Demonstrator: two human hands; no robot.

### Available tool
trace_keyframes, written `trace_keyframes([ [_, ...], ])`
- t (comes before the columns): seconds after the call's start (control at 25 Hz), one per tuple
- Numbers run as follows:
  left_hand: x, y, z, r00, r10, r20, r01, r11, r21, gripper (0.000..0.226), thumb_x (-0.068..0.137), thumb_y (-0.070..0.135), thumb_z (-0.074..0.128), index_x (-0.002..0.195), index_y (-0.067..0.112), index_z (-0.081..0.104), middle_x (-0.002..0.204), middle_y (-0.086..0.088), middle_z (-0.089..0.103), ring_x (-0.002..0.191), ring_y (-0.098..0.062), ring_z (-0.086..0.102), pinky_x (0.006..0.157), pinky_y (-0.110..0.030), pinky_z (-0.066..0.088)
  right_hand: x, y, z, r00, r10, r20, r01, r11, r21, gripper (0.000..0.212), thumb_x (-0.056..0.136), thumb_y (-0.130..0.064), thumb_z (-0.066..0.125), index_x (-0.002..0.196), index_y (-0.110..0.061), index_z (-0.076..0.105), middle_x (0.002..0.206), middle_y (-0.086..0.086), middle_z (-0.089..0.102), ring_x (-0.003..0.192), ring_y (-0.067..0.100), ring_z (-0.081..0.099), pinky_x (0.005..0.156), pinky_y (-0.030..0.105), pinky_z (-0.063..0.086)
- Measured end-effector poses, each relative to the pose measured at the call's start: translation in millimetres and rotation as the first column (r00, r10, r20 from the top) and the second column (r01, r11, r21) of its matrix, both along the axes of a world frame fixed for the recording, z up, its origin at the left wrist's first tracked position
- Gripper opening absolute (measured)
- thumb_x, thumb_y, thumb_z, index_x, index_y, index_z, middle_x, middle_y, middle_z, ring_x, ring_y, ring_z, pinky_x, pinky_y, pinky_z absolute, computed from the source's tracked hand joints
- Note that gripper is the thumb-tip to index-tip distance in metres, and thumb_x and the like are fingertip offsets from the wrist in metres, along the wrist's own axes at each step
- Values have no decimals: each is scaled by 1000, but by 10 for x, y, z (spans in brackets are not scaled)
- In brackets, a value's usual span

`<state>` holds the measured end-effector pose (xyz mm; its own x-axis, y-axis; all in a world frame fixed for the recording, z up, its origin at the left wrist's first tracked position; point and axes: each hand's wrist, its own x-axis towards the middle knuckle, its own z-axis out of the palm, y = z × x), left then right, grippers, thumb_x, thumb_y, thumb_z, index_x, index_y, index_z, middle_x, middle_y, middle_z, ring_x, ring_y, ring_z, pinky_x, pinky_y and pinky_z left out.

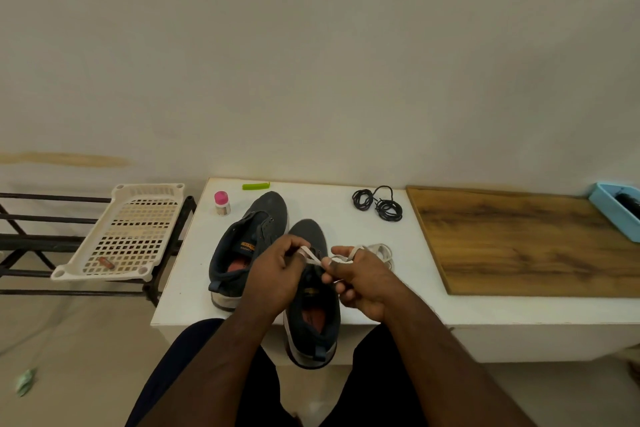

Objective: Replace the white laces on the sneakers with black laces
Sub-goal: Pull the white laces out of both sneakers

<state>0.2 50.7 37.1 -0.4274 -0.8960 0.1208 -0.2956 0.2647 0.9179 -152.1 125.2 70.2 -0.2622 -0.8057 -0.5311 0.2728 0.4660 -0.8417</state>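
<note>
A: Where are the sneakers?

B: Both sit on the white surface, toes pointing far. The left sneaker lies wholly on it, angled, its heel near the near edge. The right sneaker hangs its heel out past the near edge, between the person's knees.

A: And the hands?

B: Both are over the right sneaker. The left hand has its fingers curled, pinching the white lace where it rises from the shoe. The right hand pinches the same lace between thumb and curled fingers; the strand runs over it to a loose pile of white lace on the surface just to the right.

A: The black laces?

B: The black laces are coiled far right of the shoes, close to the left edge of a wooden board, well apart from both hands.

A: Anything else?

B: A pink-capped bottle and a green clip near the far edge, by the wall. Bare surface lies between the shoes and the board. A white basket rests on a dark rack left of the surface, and a blue tray sits at the far right.
</note>
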Motion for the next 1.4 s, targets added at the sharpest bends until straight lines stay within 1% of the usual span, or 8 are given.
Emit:
trace_keyframes([
  [0.12, -1, 1, 0, 1000, 11, -26, -11, 1000, 5, 21, 97, 13, 56, 98, 31, 66, 94, 17, 67, 86, 2, 61, 76, -20, 47, 17, 28, 4, 1000, 15, 25, -18, 995, 103, 32, 99, -38, 60, 111, -9, 57, 71, 8, 67, 48, 11, 47, 42, 18, 34],
  [0.28, -8, -4, 18, 999, 36, -12, -36, 999, 9, 20, 98, 14, 55, 100, 31, 66, 94, 17, 66, 80, 2, 60, 71, -16, 43, -86, -3, 77, 806, 290, -516, -159, 946, 283, 39, 100, -48, 52, 99, -10, 62, 71, 10, 71, 45, 14, 50, 44, 20, 35],
  [0.44, -22, -14, 18, 1000, 25, -4, -25, 1000, -18, 17, 98, 17, 56, 101, 29, 67, 96, 17, 66, 90, 4, 60, 77, -12, 43, -157, -159, 227, 835, 68, -545, -84, 996, -5, 24, 102, -30, 54, 110, -12, 68, 81, 12, 70, 56, 17, 59, 52, 27, 46],
  [0.56, -21, -11, 35, 1000, 17, 4, -16, 999, -46, 18, 99, 18, 55, 103, 30, 67, 98, 18, 65, 94, 5, 58, 78, -8, 40, -156, -193, 192, 579, 85, -811, -99, 995, 34, 29, 99, -29, 56, 126, -19, 62, 105, 4, 74, 86, 18, 71, 83, 38, 58],
  [1.0, -9, -30, 25, 998, -58, 6, 58, 989, -135, 23, 95, 13, 61, 107, 29, 73, 99, 18, 64, 101, 5, 56, 88, -11, 40, 145, 49, 147, 971, 152, -184, -167, 984, -69, 21, 101, -22, 58, 99, -5, 70, 76, 4, 66, 66, 14, 61, 65, 26, 51],
  [1.24, -57, 67, 48, 978, -180, -105, 189, 979, 74, 16, 99, 22, 56, 93, 33, 65, 76, 3, 69, 70, -7, 64, 66, -31, 52, 239, -33, 402, 887, -48, 460, 257, 877, -405, 17, 99, -11, 51, 104, -1, 63, 114, 20, 71, 104, 29, 71, 89, 36, 59],
  [1.32, -60, 83, 43, 980, -196, -24, 196, 980, 32, 18, 98, 41, 55, 89, 28, 64, 73, -3, 64, 68, -16, 62, 66, -42, 53, 233, -139, 381, 942, -244, 232, 332, 783, -525, 16, 103, -11, 50, 105, -4, 64, 115, 14, 72, 110, 23, 70, 95, 35, 57],
  [1.4, -47, 82, 45, 980, -199, 2, 199, 980, 5, 21, 97, 41, 57, 85, 26, 64, 73, -3, 63, 71, -18, 61, 70, -44, 53, 146, -199, 278, 817, -362, -448, 61, 828, -558, 14, 103, -17, 54, 105, -13, 67, 111, -4, 74, 104, 4, 68, 92, 22, 52],
])
